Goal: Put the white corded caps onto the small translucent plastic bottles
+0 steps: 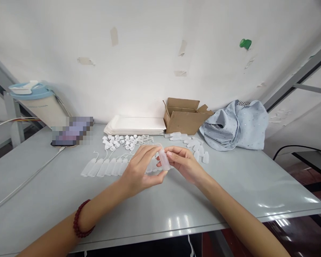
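Note:
A small translucent plastic bottle (164, 161) is held slightly tilted above the table. Fingers and thumb of my left hand (139, 169) grip it at its top and base. My right hand (186, 162) closes on its upper part from the other side. A thin white cord shows near its top, partly covered by fingers. Behind my left hand lies a row of similar bottles (104, 167) with white cords at their tops, some of them hidden. Small white caps (119, 141) are scattered farther back, beside a tangle of cords (146, 139). More bottles without cords (198, 146) lie beyond my right hand.
Along the wall stand a white stack of flat packs (139, 124), an open cardboard box (186, 121) and a light blue cloth hat (235, 125). At left are a large tumbler (40, 103) and a phone (72, 132) with its cable (26, 180) crossing the grey table (139, 217).

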Demonstrator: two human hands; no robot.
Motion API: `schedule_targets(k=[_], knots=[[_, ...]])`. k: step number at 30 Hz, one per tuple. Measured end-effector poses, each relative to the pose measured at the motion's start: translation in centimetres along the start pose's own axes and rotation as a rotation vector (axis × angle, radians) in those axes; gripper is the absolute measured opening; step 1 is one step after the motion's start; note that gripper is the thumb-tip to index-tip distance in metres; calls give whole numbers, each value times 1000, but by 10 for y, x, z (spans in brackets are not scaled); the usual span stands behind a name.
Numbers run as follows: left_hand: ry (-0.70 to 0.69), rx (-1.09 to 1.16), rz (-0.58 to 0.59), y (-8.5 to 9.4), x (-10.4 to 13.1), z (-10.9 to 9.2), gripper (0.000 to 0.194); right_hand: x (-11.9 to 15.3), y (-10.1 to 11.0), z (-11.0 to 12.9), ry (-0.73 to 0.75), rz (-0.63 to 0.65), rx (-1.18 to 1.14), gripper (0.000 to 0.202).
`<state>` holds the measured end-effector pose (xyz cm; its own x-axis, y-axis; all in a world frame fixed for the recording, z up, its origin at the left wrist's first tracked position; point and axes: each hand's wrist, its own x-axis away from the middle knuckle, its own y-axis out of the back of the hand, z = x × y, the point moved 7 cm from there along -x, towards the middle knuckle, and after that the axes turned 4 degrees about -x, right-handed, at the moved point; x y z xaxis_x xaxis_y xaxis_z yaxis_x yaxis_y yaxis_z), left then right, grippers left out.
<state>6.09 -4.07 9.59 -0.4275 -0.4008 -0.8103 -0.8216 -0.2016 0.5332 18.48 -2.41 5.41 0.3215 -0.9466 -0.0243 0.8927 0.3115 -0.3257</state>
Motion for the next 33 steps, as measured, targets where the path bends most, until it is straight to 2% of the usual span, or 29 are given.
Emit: schedule_targets(k=[4, 8, 10, 15, 18, 24, 33], knots=[[16, 52, -5, 2, -2, 0, 49, 1, -2, -1, -34, 78, -83, 21], [37, 59, 37, -1, -1, 4, 44, 1, -2, -2, -50, 96, -79, 26], [56, 32, 59, -4, 1, 8, 44, -1, 1, -1, -35, 57, -36, 27], [98, -57, 130, -12, 6, 14, 51, -3, 18, -1, 28, -186, 152, 27], [49, -93, 171, -15, 8, 11, 56, -3, 21, -2, 47, -250, 220, 27], [-86, -121, 194, -20, 10, -1, 50, 0, 14, -3, 44, -265, 298, 26], [-47, -71, 208, -22, 10, 2, 45, -1, 19, -5, 49, -286, 334, 27]])
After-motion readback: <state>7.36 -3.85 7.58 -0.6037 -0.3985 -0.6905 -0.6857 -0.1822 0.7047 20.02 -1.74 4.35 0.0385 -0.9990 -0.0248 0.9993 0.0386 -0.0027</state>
